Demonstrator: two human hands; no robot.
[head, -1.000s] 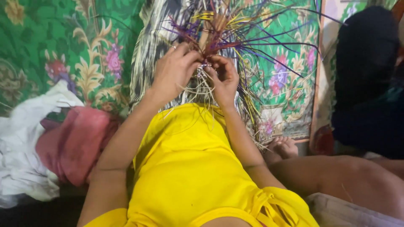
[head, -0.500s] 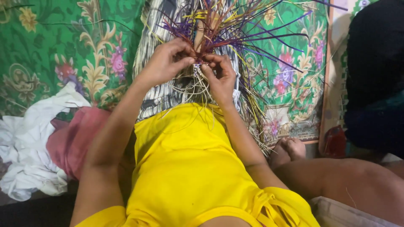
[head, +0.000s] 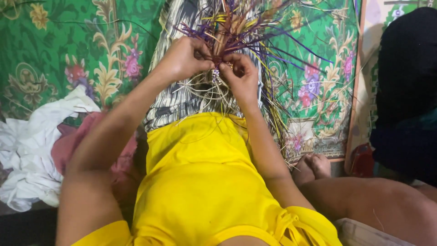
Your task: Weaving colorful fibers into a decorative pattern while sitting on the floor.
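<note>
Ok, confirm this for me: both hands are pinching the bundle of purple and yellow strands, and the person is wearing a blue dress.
Not quite. The head view shows the left hand and right hand both pinching the bundle of purple and yellow strands, but the dress is yellow, not blue.

Warm indoor light — soft blur, dim corners

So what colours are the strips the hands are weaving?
Mostly purple strips, with yellow, reddish and pale straw ones, seen clearly in the head view.
</note>
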